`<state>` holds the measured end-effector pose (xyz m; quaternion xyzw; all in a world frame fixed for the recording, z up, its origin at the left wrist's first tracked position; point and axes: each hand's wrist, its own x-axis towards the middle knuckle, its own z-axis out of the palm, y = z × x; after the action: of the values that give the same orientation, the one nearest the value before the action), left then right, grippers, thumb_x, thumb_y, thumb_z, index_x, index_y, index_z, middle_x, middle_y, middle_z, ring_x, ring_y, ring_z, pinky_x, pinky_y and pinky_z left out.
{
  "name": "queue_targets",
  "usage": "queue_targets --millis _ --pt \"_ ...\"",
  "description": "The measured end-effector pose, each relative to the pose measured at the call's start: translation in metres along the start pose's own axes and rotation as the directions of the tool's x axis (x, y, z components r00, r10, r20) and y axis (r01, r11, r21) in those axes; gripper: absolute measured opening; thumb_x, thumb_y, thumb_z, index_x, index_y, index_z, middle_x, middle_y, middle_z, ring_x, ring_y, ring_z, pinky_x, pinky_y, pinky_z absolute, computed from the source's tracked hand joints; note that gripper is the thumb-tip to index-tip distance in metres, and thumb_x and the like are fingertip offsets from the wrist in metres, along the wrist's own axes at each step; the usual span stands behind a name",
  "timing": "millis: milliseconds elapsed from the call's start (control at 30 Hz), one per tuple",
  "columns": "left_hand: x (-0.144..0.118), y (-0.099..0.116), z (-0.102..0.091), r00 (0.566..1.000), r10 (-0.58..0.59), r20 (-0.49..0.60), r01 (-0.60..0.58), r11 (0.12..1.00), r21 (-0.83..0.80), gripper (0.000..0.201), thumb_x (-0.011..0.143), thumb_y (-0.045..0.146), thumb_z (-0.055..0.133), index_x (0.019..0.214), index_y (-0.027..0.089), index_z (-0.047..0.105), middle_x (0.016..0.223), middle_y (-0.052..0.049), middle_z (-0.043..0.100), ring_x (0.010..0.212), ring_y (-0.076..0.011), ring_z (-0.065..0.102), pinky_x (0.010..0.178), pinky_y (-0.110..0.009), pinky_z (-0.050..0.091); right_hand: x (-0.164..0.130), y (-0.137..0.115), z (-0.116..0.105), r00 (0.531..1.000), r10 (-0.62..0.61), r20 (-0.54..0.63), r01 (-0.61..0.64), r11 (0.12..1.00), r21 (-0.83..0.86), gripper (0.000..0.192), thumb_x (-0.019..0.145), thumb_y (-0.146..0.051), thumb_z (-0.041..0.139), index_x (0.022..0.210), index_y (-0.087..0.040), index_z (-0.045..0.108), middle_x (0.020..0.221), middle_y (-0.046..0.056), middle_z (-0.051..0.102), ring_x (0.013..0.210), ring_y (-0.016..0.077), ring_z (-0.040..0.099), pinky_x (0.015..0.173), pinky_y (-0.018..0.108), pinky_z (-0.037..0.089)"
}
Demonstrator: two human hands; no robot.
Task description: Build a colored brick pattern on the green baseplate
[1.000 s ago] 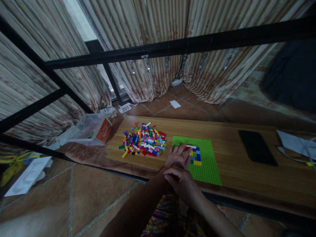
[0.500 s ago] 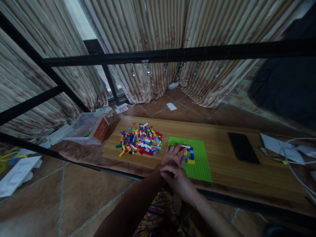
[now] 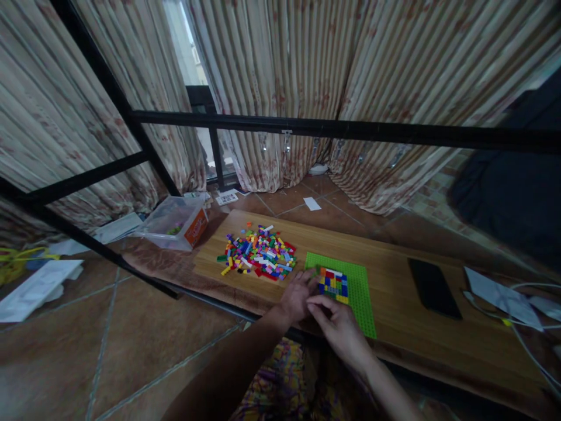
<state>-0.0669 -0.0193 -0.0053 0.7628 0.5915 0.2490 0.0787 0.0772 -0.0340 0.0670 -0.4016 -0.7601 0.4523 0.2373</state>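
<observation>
A bright green studded baseplate [image 3: 362, 304] carries a patch of coloured toy bricks [image 3: 335, 285] in blue, red, yellow, white and orange. My left hand [image 3: 298, 293] is at the baseplate's left edge, fingers stretched apart and fingertips beside the patch. A small dark green spot shows blurred at those fingertips; whether it is a loose brick I cannot tell. Just right of it, over the near edge of the plate, my right hand [image 3: 339, 327] has thumb and forefinger together close to the left palm. What the pinch holds, if anything, is hidden.
Left of the baseplate lies a heap of loose bricks [image 3: 263, 251] on the wooden board [image 3: 394, 257]. A clear plastic box [image 3: 170, 219] with an orange label stands beyond its left end. A black phone-like slab [image 3: 433, 286] and white cables lie right. A black metal rail [image 3: 263, 123] crosses behind.
My left hand has drawn back from the brick patch, uncovering more of it. My right hand has come off the left wrist to beside the palm. The view has tilted upward.
</observation>
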Motion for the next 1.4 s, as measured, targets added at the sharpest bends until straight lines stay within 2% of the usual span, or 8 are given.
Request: queue_targets --millis 133,233,467,567,667,900,1267,1400 --pt "-0.041 -0.013 -0.026 0.988 -0.085 -0.128 0.085 0.996 -0.011 0.039 0.086 0.021 0.048 0.125 0.018 0.055 0.133 -0.012 0.053 0.121 -0.0247 0.049 0.104 -0.044 0.041 0.006 0.008 0.003 1.0 0.005 -0.012 -0.005 1.0 0.009 0.028 0.089 -0.039 0.049 0.096 -0.022 0.069 0.097 0.006 0.072 0.091 0.0215 0.065 0.081 0.033 0.049" --pt "-0.073 -0.028 -0.041 0.949 -0.199 -0.243 0.203 0.979 -0.007 0.037 0.089 0.018 0.043 0.124 0.02 0.055 0.128 -0.01 0.057 0.116 -0.023 0.052 0.102 -0.043 0.044 0.01 0.019 0.013 1.0 0.007 0.017 -0.006 1.0 -0.012 0.026 0.089 -0.038 0.049 0.096 -0.022 0.069 0.094 0.006 0.072 0.09 0.0221 0.066 0.081 0.035 0.05" --pt "-0.12 -0.075 -0.067 0.724 -0.471 -0.505 0.564 0.825 0.04 0.039 0.087 0.018 0.047 0.125 0.019 0.053 0.127 -0.012 0.056 0.114 -0.0257 0.053 0.099 -0.046 0.045 0.033 0.025 0.044 0.99 -0.072 0.123 0.086 0.99 -0.11 0.023 0.089 -0.033 0.048 0.095 -0.021 0.066 0.091 0.005 0.069 0.084 0.0201 0.065 0.074 0.033 0.05" --pt "-0.122 -0.094 -0.073 0.616 -0.547 -0.567 0.683 0.729 0.038 0.047 0.086 0.023 0.05 0.133 0.017 0.046 0.135 -0.015 0.048 0.122 -0.0292 0.048 0.101 -0.049 0.043 0.05 0.018 0.055 0.98 -0.135 0.145 0.155 0.978 -0.137 0.021 0.089 -0.03 0.047 0.095 -0.021 0.065 0.09 0.005 0.066 0.082 0.0189 0.064 0.071 0.031 0.049" --pt "-0.114 -0.105 -0.074 0.562 -0.601 -0.568 0.748 0.663 0.039 0.051 0.087 0.026 0.049 0.135 0.01 0.042 0.139 -0.022 0.043 0.13 -0.0331 0.043 0.103 -0.052 0.04 0.07 0.012 0.068 0.968 -0.184 0.17 0.212 0.963 -0.164 0.019 0.088 -0.026 0.049 0.095 -0.02 0.066 0.091 0.005 0.065 0.082 0.0181 0.062 0.073 0.031 0.048" --pt "-0.086 -0.098 -0.066 0.524 -0.637 -0.565 0.801 0.594 0.073 0.052 0.086 0.021 0.046 0.136 0.006 0.041 0.14 -0.026 0.044 0.133 -0.0355 0.04 0.107 -0.056 0.033 0.094 0.014 0.089 0.952 -0.218 0.213 0.263 0.942 -0.211 0.017 0.086 -0.02 0.052 0.094 -0.018 0.067 0.087 0.005 0.065 0.083 0.018 0.061 0.075 0.031 0.047" --pt "-0.054 -0.066 -0.039 0.593 -0.626 -0.507 0.69 0.72 -0.082 0.06 0.08 0.009 0.045 0.139 0.004 0.036 0.145 -0.027 0.034 0.138 -0.0358 0.032 0.109 -0.054 0.033 0.099 0.015 0.078 0.982 -0.185 -0.024 0.175 0.958 -0.229 0.018 0.087 -0.018 0.051 0.092 -0.021 0.067 0.094 0.006 0.064 0.089 0.0193 0.059 0.082 0.034 0.047" --pt "-0.055 -0.062 -0.034 0.604 -0.636 -0.48 0.645 0.744 -0.175 0.062 0.081 0.008 0.044 0.142 0.008 0.033 0.148 -0.023 0.031 0.14 -0.0326 0.029 0.112 -0.052 0.032 0.088 0.007 0.093 0.972 -0.234 0.013 0.232 0.956 -0.18 0.02 0.089 -0.015 0.048 0.095 -0.021 0.066 0.096 0.006 0.065 0.095 0.0197 0.059 0.087 0.034 0.046"
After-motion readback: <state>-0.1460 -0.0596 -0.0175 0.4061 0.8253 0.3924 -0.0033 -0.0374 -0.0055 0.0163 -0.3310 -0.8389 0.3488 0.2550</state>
